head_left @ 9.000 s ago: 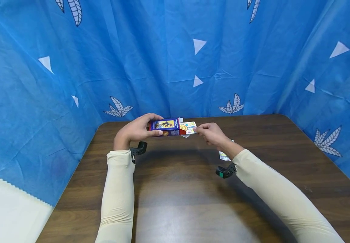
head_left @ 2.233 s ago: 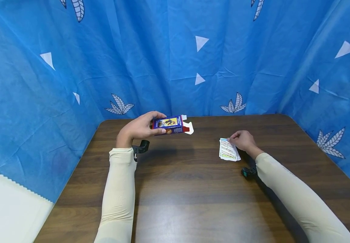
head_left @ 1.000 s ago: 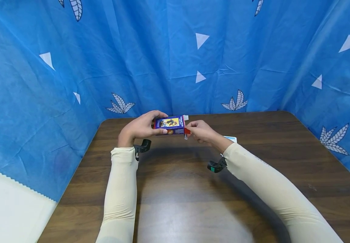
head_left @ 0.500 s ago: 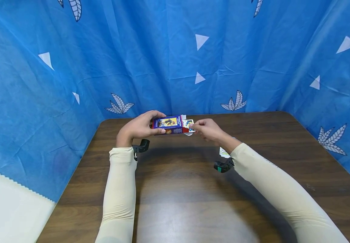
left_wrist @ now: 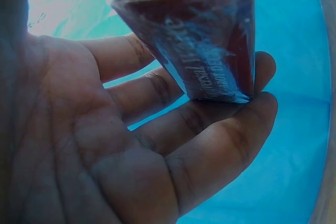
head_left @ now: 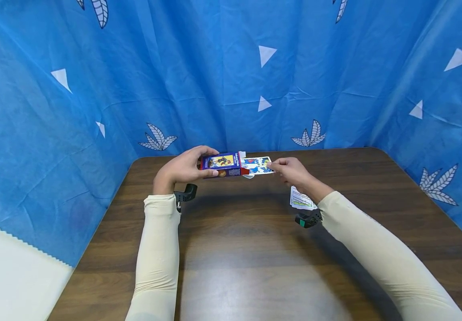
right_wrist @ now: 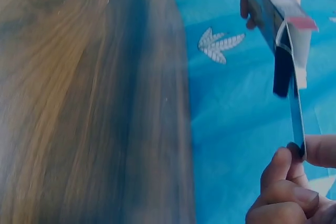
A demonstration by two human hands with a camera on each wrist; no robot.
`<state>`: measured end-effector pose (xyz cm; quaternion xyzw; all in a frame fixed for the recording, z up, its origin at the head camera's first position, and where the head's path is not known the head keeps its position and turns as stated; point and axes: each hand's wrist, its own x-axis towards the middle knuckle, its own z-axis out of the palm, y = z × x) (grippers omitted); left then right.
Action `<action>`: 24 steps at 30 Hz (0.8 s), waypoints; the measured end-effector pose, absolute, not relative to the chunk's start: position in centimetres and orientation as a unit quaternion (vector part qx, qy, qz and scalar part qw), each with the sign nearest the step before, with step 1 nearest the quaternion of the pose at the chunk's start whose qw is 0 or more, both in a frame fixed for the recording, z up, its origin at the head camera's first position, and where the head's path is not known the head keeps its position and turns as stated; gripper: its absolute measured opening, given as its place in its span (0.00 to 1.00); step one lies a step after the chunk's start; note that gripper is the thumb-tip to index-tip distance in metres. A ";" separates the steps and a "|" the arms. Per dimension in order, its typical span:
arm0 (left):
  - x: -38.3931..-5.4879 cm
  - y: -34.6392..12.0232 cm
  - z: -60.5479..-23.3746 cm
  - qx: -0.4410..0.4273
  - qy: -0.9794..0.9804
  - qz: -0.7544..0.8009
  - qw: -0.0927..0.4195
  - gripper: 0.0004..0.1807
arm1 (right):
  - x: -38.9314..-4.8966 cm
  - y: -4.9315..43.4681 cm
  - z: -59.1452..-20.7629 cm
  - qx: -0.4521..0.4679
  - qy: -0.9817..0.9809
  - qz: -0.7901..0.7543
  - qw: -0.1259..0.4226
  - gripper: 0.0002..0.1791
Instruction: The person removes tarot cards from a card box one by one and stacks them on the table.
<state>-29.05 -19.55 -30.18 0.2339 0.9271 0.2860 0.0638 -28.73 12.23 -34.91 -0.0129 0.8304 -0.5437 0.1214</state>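
Observation:
My left hand (head_left: pixel 185 169) grips a purple and red tarot card box (head_left: pixel 224 162), thumb on the near side and fingers behind. In the left wrist view the end of the box (left_wrist: pixel 210 51), in shiny wrap, shows above the curled fingers. At its right end the flaps stand open, and a colourful tarot card (head_left: pixel 258 165) sticks well out of it. The thumb and index finger of my right hand (head_left: pixel 295 173) pinch the card's outer end. In the right wrist view the card (right_wrist: pixel 297 114) is seen edge-on, its far end still inside the box.
On the brown wooden table (head_left: pixel 231 249) a small fanned pile of cards (head_left: pixel 300 199) lies beneath my right wrist, which partly hides it. A blue curtain (head_left: pixel 198 80) with white leaf and triangle prints hangs behind the table's back edge.
My right hand went from the pile back to the box's open end, then drew another card rightward, so more of it shows now. My left hand keeps holding the box nearly still.

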 end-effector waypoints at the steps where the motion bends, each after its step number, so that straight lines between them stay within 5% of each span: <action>1: -29.1 -19.5 -30.2 0.235 0.927 0.285 0.063 0.37 | -28.8 12.6 -35.0 -0.011 0.825 -0.553 0.117 0.22; 24: -28.9 -19.4 -30.3 0.242 0.924 0.289 0.064 0.37 | -30.2 20.3 -38.2 0.086 0.873 -0.480 -0.025 0.29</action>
